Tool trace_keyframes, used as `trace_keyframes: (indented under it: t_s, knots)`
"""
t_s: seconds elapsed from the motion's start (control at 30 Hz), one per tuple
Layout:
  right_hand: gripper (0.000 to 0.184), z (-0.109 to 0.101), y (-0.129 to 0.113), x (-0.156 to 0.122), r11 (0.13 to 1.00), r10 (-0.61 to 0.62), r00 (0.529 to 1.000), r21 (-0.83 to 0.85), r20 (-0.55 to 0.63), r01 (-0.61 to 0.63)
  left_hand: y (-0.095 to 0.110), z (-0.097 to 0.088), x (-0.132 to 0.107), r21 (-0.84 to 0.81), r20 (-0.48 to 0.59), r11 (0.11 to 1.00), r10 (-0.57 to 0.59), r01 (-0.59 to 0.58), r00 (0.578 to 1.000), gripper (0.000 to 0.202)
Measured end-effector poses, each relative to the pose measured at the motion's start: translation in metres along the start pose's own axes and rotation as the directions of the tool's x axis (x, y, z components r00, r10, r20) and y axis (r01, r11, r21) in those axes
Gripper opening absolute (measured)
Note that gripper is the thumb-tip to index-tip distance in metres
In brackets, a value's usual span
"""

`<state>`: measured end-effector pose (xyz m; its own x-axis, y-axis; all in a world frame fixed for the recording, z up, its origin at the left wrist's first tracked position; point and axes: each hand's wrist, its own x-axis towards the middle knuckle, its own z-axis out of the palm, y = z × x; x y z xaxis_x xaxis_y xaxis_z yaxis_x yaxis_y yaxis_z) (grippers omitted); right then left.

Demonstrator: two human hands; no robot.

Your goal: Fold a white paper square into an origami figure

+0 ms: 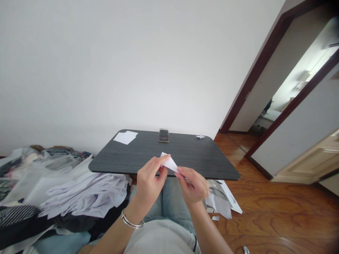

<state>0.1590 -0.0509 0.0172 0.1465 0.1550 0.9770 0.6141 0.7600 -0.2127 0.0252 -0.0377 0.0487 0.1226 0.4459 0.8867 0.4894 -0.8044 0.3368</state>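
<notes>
A small folded piece of white paper (170,163) is held up between my two hands, above the near edge of the dark table (148,155). My left hand (151,176) pinches its upper left part between thumb and fingers. At its lower right end, my right hand (192,182) is closed on the paper, thumb and fingertips together. White paper sheets (125,137) lie overlapping at the table's far left. A small folded white paper piece (200,136) rests at the far right.
A phone (164,135) leans at the table's back, near the white wall (148,63). Left of the table are piled clothes (87,194) and plastic bags. Papers and a clear bag (218,197) lie below on the right, on the wooden floor (278,215). A doorway stands at right.
</notes>
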Motion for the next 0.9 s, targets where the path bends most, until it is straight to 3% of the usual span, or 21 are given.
trace_keyframes:
  t_s: [0.23,0.4,0.7,0.9]
  knots:
    - [0.021,-0.001,0.001,-0.001,1.0,-0.002,1.0,-0.013,0.01,0.002,-0.001,0.0,-0.001,-0.007,-0.005,1.0,-0.01,0.009,1.0,0.028]
    - [0.021,-0.002,0.002,0.001,0.998,0.018,0.998,0.064,0.056,-0.022,-0.001,0.0,-0.001,-0.016,-0.007,1.0,-0.01,0.009,1.0,0.028]
    - [0.018,0.001,-0.005,0.0,0.954,0.173,0.983,0.236,0.062,-0.183,-0.001,-0.002,-0.002,0.007,-0.033,0.999,0.046,-0.046,0.998,0.032]
    - [0.021,0.002,-0.008,-0.004,0.857,0.345,0.934,0.377,0.088,-0.352,-0.002,-0.001,-0.003,-0.044,-0.046,0.999,0.013,-0.015,0.999,0.03]
